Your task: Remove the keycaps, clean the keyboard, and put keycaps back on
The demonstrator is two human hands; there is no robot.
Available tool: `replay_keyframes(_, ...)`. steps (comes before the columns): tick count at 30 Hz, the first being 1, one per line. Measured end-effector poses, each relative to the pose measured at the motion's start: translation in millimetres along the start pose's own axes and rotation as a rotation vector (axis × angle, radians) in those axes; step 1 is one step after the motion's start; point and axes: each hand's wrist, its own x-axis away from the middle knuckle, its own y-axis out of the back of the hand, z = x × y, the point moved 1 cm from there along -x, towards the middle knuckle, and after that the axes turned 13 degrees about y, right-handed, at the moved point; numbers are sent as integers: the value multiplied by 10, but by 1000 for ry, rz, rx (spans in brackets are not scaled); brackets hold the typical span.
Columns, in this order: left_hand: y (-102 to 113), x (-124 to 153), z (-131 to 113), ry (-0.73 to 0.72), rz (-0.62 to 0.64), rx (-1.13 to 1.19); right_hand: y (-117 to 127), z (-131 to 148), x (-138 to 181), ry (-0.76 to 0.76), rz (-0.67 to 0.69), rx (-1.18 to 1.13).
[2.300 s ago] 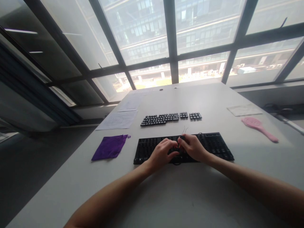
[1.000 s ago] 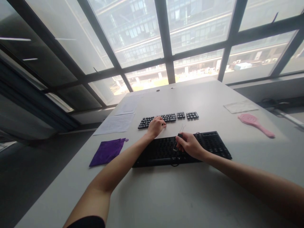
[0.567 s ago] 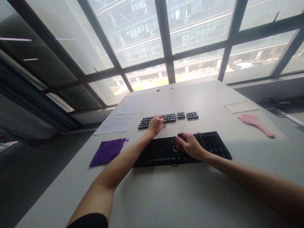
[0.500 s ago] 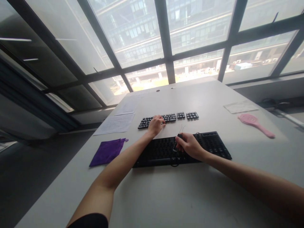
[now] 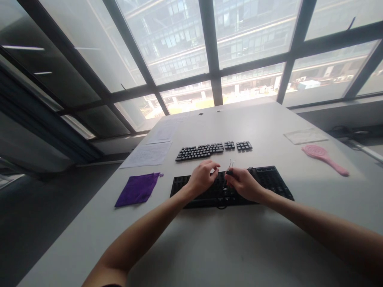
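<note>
Right hand clamped on puller over keyboard; left hand loose, empty, just beside. Keycaps in rows on bench beyond hands: much apparently stripped; remainder on keyboard unclear.

Purple pouch L, papers behind; pink brush R nr clear bag.

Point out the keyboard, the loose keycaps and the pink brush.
keyboard [image 5: 272,182], head view, right end of its top.
loose keycaps [image 5: 200,151], head view, middle of the long row.
pink brush [image 5: 313,151], head view, its round head.
</note>
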Motion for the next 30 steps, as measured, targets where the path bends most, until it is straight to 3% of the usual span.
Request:
replay_keyframes(3, -53, 319, -149, 8, 76, 43, -35, -20, 12, 50, 64, 59)
replay_keyframes(7, -147, 530, -144, 9, 96, 67, -58, -25, 11, 83, 135, 98)
replay_keyframes(12, -199, 574, -100, -12, 93, 64, -61, 10, 21, 156, 218, 156)
replay_keyframes(21, -105, 575, -183, -60, 187, 99, -82, -3, 126, 460, 298, 274)
replay_keyframes(26, -164, 553, -168, -21, 217, 61, -69, -59, 122, 306, 184, 154)
replay_keyframes(30, -199, 558, -159, -10, 187, 46, -49, -73, 100, 185, 172, 64)
